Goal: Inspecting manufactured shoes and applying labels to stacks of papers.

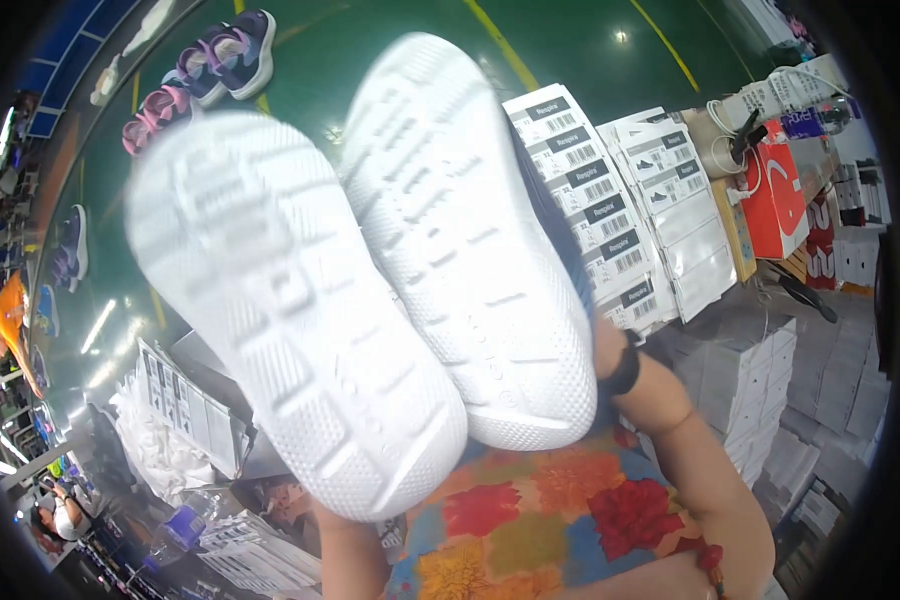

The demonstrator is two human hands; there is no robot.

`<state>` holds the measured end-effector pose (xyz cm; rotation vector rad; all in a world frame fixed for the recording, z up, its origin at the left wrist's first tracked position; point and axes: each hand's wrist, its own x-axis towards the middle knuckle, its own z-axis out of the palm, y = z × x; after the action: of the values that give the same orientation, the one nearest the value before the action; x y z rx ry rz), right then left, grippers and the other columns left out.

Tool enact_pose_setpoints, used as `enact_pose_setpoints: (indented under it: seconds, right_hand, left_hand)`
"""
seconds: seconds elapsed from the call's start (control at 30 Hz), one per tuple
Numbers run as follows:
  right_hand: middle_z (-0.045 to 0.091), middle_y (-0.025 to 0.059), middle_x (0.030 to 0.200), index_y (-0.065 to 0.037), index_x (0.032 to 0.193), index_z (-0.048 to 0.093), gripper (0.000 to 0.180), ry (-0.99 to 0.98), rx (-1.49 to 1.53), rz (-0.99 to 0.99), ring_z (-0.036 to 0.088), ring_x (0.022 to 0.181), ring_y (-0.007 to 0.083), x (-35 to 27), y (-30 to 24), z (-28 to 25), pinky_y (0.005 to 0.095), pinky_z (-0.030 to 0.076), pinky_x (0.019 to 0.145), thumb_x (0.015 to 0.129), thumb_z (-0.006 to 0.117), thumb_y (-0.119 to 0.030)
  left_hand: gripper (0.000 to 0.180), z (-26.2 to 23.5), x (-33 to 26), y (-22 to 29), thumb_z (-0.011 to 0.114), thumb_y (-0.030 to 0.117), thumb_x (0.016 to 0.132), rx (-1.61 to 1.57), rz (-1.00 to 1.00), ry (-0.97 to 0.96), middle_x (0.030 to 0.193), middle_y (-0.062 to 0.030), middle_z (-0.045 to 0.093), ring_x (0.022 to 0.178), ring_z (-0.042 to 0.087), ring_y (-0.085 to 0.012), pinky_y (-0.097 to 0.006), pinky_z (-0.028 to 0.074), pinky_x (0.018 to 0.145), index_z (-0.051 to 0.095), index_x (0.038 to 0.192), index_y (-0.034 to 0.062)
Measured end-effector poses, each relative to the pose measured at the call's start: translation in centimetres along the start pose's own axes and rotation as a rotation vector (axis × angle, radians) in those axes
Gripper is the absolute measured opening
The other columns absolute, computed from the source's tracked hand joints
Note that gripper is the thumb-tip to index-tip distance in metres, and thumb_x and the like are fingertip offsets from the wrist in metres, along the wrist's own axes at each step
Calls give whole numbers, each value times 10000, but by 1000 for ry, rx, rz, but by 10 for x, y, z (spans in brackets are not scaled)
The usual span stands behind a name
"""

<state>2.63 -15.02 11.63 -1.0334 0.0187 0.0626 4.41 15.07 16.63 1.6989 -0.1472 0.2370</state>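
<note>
- Left shoe [290, 320], white sole up, is raised close to the camera; the left hand behind it is hidden, grip unclear.
- Right shoe [470, 240] touches it; right hand hidden too.
- Seemingly a sole check; next, turning the pair over needs a firm hold.

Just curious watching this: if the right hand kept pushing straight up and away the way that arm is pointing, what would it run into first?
Probably the stacks of white labelled boxes, just beyond the right shoe. The right hand is hidden behind its sole, so depth is uncertain.
</note>
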Motion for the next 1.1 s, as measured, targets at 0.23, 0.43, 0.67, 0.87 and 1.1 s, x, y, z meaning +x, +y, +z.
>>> enact_pose_setpoints:
  seconds: [0.23,0.43,0.67,0.87,1.1]
  right_hand:
    - [603,134,1212,-1,1335,461,561,-6,-93,115,616,1091,213,-5,42,-14,307,500,937,801,631,28]
    - [649,157,1102,15,1196,570,436,361,-436,-142,653,976,262,152,-1,-43,330,500,886,768,560,-68]
    - [700,173,952,-29,1014,697,313,192,-1162,-257,677,896,308,103,-38,-64,358,527,805,837,655,-284]
    - [659,135,746,-12,854,676,190,479,-1269,-60,638,640,266,-47,-22,-55,340,493,595,849,682,-202]
    - [665,209,1052,14,746,605,193,461,-1699,-315,630,984,344,-80,65,-23,392,530,770,756,719,-141]
  left_hand:
    - [402,78,132,-79,594,231,876,-262,-219,12,952,-149,600,826,645,-223,-319,529,662,550,1152,-57]
    - [294,90,187,-96,473,61,893,-108,-314,-277,1012,-124,668,894,673,-236,-330,547,786,604,1142,-23]
    - [454,135,161,-138,601,163,871,689,-23,-303,1172,-221,647,1066,646,-271,-333,478,888,536,1305,45]
    - [575,119,66,-90,656,180,866,785,407,-498,1372,-264,480,1324,413,-396,-451,338,1073,450,1387,55]
    - [856,175,84,-113,720,270,804,626,205,-737,1366,-357,428,1348,325,-489,-454,260,1119,257,1466,-11]
